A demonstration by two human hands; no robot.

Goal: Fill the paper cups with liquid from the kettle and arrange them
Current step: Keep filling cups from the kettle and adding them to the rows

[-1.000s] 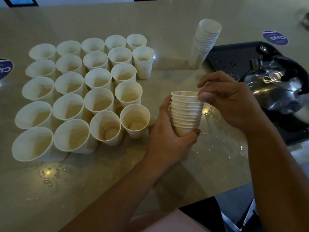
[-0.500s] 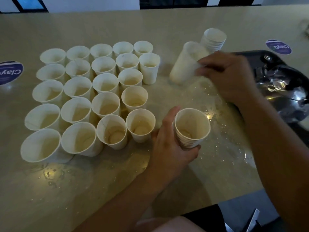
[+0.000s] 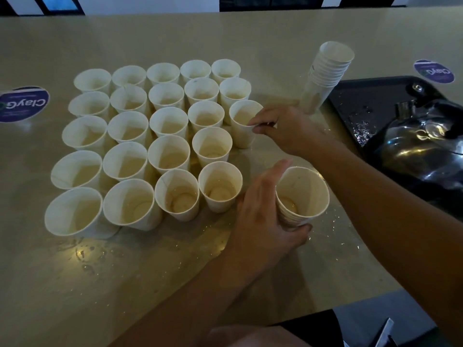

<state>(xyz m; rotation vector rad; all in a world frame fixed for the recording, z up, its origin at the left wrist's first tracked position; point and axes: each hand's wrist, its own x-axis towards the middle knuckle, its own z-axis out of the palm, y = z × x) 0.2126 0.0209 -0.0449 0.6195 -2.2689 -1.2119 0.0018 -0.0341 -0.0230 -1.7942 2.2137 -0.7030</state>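
While the left hand (image 3: pixel 260 216) grips a nested stack (image 3: pixel 300 196) just off the wet table (image 3: pixel 175 271), the right hand (image 3: pixel 285 128) farther back pinches the rim of a single cup (image 3: pixel 241 123) standing at the right edge of the cup grid (image 3: pixel 150 146). Beyond, a taller stack (image 3: pixel 325 76) stands beside the tray (image 3: pixel 355 101) holding the kettle (image 3: pixel 421 146).
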